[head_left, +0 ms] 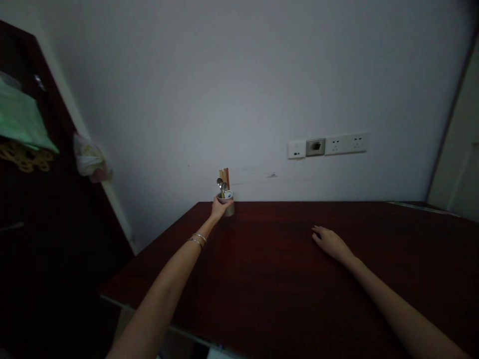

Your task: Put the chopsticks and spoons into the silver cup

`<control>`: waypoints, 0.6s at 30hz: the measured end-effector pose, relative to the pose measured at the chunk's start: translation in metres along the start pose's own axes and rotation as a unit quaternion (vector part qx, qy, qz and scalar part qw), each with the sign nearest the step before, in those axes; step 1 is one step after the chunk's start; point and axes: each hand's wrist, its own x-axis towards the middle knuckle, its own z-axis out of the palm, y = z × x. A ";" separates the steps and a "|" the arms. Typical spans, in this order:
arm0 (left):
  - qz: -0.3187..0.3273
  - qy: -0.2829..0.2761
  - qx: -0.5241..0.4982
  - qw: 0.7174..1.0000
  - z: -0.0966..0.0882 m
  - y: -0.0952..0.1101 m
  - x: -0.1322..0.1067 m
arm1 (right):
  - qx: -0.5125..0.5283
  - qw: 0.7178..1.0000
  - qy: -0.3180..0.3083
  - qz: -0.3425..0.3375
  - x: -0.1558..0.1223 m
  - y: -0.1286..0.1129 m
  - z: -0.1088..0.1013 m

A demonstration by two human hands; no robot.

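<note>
My left hand (219, 206), with thin bracelets on the wrist, is closed around the side of a light-coloured utensil cup (230, 209) at the far left of the dark red table (262, 264). Wooden chopsticks (226, 175) and metal spoons (220, 182) stick up out of the cup, along with a white piece (229, 194) whose kind I cannot make out. The cup stands upright near the wall. Palm down on the tabletop, right of the middle, lies my right hand (331, 243), its fingers slightly apart and holding nothing.
A pale wall (239, 99) rises behind the table, carrying a row of sockets (335, 145). To the left is a dark door (48, 214) with a green cloth (22, 114) on it, and a plastic bag (90, 157) hangs beside it. A thin flat strip (422, 207) lies at the back right edge.
</note>
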 end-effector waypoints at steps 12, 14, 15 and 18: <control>-0.046 0.094 0.069 0.992 -0.122 -0.063 0.005 | 0.008 1.000 0.010 -0.012 0.004 0.010 0.011; -0.060 0.102 0.079 0.990 -0.128 -0.070 0.002 | 0.011 1.000 0.009 -0.009 0.004 0.010 0.011; -0.066 0.106 0.081 0.989 -0.131 -0.073 0.001 | 0.012 1.000 0.008 -0.008 0.004 0.010 0.011; -0.077 0.118 0.080 0.987 -0.135 -0.081 -0.002 | 0.017 1.000 0.008 -0.007 0.004 0.010 0.011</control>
